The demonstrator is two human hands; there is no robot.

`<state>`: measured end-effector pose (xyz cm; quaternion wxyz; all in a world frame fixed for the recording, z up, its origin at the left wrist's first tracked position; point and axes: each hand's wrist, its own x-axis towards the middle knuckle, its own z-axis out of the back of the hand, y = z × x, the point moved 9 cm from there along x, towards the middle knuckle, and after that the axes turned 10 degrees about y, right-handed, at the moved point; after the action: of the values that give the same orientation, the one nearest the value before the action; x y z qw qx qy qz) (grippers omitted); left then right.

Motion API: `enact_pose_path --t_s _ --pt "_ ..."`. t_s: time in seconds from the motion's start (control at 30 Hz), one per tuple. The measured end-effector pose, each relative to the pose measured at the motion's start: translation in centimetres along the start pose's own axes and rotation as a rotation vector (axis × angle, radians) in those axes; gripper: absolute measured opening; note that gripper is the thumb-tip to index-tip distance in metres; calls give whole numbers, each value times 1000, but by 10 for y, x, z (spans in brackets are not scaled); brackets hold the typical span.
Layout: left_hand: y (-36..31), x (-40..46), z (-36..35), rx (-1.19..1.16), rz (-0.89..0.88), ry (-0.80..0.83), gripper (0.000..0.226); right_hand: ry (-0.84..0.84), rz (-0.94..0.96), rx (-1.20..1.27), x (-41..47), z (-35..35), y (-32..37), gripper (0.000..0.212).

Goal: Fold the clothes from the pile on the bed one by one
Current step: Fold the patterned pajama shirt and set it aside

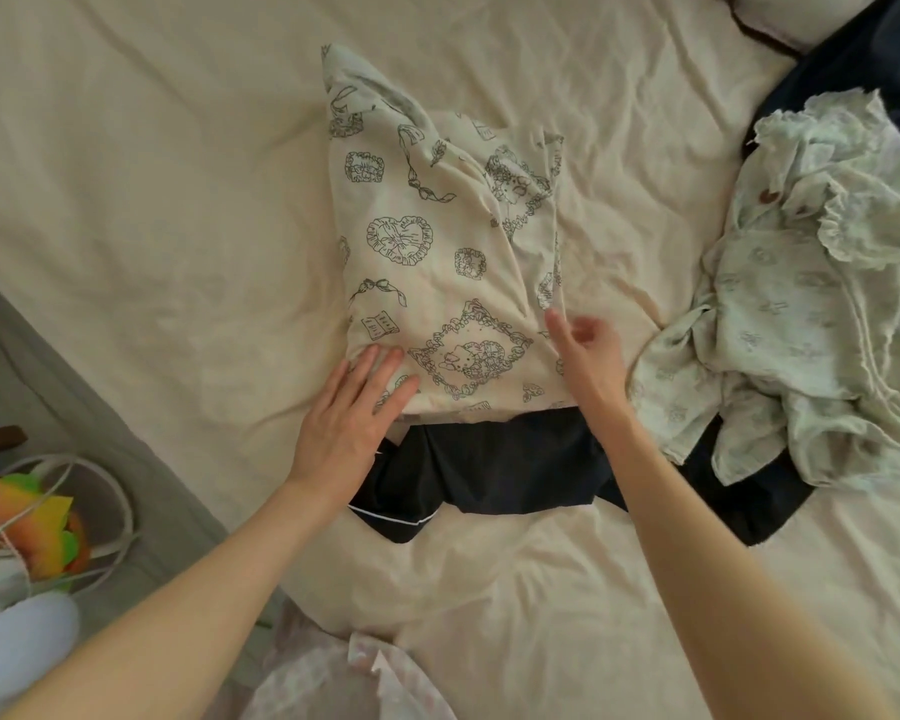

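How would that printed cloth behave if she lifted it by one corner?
The printed cloth would probably droop and unfold: it lies thin and creased on the bed. It looks light. Her left hand lies flat on it, perhaps because it shifts easily.

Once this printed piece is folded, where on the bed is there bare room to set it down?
Bare sheet lies left of the printed garment, and more beyond its top. Crowded right: the pale pile over dark clothes. Left hand presses the garment; right hand hovers.
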<state>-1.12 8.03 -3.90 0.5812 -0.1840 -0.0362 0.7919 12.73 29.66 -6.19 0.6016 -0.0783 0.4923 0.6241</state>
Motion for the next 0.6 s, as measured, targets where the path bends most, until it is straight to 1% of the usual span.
enact_pose_path --t_s 0.07,0.1,0.13,0.17,0.2,0.23,0.27,0.3,0.33,0.4,0.47,0.53,0.6 --pt "1 2 4 -32 -15 -41 50 130 -51 25 -11 -13 -20 99" --pt "1 3 8 -62 -25 -57 45 184 -69 71 -15 -19 -25 100" --pt "3 4 14 -103 -34 -73 41 231 -76 130 -20 -23 -26 92" --pt "4 4 21 -150 -35 -84 39 268 -63 203 -23 -26 -26 72" --pt "7 3 27 -202 -20 -82 43 272 -60 277 -27 -26 -24 49" --pt "10 1 32 -263 3 -57 52 259 -68 357 -31 -25 -24 33" --pt "14 -2 35 -334 39 -19 60 236 -93 409 -35 -22 -25 28" --pt "19 -8 39 -399 89 12 65 228 -124 445 -41 -20 -27 27" --pt "24 -14 44 -444 145 42 66 239 -159 454 -50 -19 -27 26" --pt "29 -28 49 -482 227 136 55 286 -238 466 -72 -19 -34 19" --pt "24 -44 49 -494 217 285 43 341 -320 460 -99 -15 -43 17" --pt "20 -59 53 -563 222 389 33 403 -359 472 -125 -11 -45 17" --pt "21 -63 70 -737 263 359 28 438 -346 536 -136 -4 -34 15"
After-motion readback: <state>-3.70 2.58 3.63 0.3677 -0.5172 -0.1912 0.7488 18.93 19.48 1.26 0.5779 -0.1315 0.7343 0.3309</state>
